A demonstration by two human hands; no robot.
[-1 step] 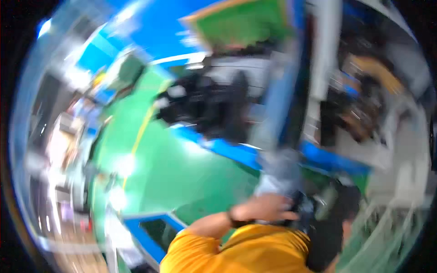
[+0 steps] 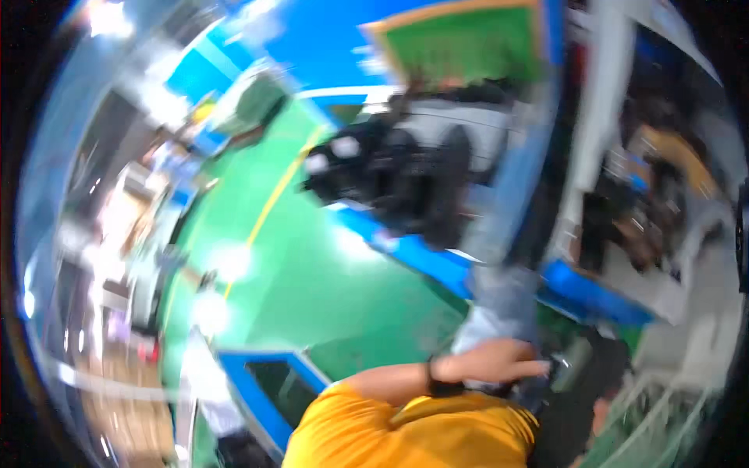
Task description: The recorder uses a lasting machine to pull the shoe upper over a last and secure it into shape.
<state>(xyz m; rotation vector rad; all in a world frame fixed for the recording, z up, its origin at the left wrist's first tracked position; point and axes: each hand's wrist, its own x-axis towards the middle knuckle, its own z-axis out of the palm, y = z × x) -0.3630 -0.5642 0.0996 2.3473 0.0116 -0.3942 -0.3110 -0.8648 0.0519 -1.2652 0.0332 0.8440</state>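
Observation:
My left hand [image 2: 491, 363] reaches in from the lower edge, over the front of my body, out of a yellow sleeve [image 2: 359, 413]. A dark band [image 2: 443, 381] sits on its wrist. The fingers stretch to the right, somewhat apart and blurred, and no held thing shows in them. Just beyond them is a greyish-blue blurred shape [image 2: 503, 300] that I cannot make out. A small patch of skin at the lower right looks like part of my right hand [image 2: 601, 413]; its fingers are hidden. Beside it lies a dark, blurred surface [image 2: 577, 390].
Several black items [image 2: 398, 179] stand by a blue edge [image 2: 421, 261] ahead. A green board with an orange frame [image 2: 468, 47] is behind them. Green floor [image 2: 312, 288] with a yellow line lies left. A blue-framed piece [image 2: 289, 390] is near lower left; pale netting [image 2: 655, 413] lower right.
The whole view has shifted, with the surroundings sliding right and slightly down. My left hand appears a little farther right, its fingers still stretched out.

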